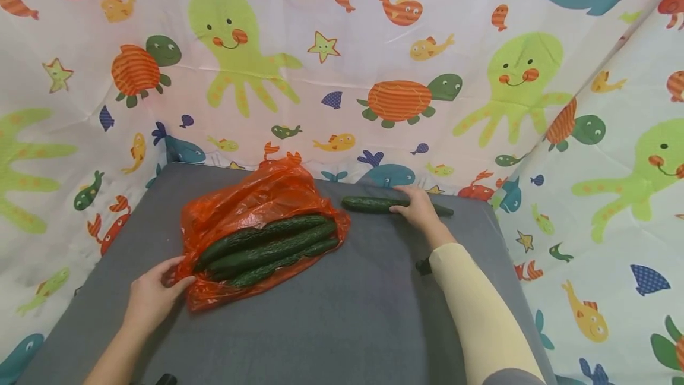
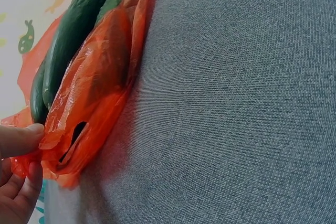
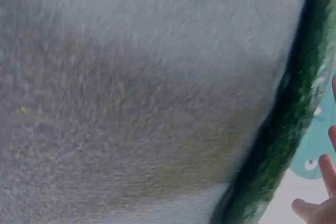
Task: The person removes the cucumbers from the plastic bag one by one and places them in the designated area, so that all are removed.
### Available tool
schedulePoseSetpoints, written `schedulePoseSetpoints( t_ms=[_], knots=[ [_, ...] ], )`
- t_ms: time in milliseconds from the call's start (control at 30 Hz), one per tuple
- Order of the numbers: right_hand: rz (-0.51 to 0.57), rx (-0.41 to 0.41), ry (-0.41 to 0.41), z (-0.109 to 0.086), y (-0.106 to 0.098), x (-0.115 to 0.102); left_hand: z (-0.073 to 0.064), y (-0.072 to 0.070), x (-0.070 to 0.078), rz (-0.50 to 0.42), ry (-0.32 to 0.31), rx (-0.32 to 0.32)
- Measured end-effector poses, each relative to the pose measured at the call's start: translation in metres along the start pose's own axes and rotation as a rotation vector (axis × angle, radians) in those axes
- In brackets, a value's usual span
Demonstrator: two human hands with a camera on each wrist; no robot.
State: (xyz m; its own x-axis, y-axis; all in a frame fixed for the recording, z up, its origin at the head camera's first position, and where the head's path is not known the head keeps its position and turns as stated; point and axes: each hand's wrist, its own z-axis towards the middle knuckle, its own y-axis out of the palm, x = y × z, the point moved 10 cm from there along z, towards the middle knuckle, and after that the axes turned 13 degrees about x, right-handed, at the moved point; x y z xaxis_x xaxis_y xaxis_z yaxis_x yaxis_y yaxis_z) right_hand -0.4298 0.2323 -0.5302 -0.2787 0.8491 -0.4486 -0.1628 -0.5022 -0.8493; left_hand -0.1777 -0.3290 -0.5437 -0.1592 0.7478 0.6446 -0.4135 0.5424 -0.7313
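So, left side of the frame first: my left hand [image 1: 152,296] has a bit of the red plastic bag [image 1: 240,201] pinched between thumb and fingers, right at the bag's left end. My guess is that pinch steadies the thin, floppy film and helps hold its mouth spread.

The bag sits left of centre, with the cucumbers [image 1: 272,248] lying in its open side, three that I can make out. They're side by side and slanting up to the right, probably because long things just nest that way.

Then comes a stretch of the grey table [image 1: 363,314], and right of centre, toward the back edge, there's a lone cucumber [image 1: 369,204] lying sideways outside the bag. My right hand [image 1: 419,212] is over its right half, fingers spread wide, thumb toward the near side. Nothing's gripped there; whether a fingertip touches the skin, I can't tell. Coming across the length like that seems sensible for something long and round that could roll.
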Motion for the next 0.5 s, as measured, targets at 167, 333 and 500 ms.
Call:
schedulePoseSetpoints(
  t_ms=[167,333,500],
  knots=[
    [0.054,0.016,-0.028,-0.002,-0.007,-0.021,0.0,0.001,-0.001,-0.007,-0.017,-0.01],
    [0.088,0.08,-0.085,-0.005,-0.016,-0.046,0.001,0.001,0.0,-0.01,-0.022,-0.024],
    [0.181,0.122,-0.094,-0.011,-0.023,-0.064,0.002,0.0,0.002,-0.009,-0.009,-0.009]
  ],
)
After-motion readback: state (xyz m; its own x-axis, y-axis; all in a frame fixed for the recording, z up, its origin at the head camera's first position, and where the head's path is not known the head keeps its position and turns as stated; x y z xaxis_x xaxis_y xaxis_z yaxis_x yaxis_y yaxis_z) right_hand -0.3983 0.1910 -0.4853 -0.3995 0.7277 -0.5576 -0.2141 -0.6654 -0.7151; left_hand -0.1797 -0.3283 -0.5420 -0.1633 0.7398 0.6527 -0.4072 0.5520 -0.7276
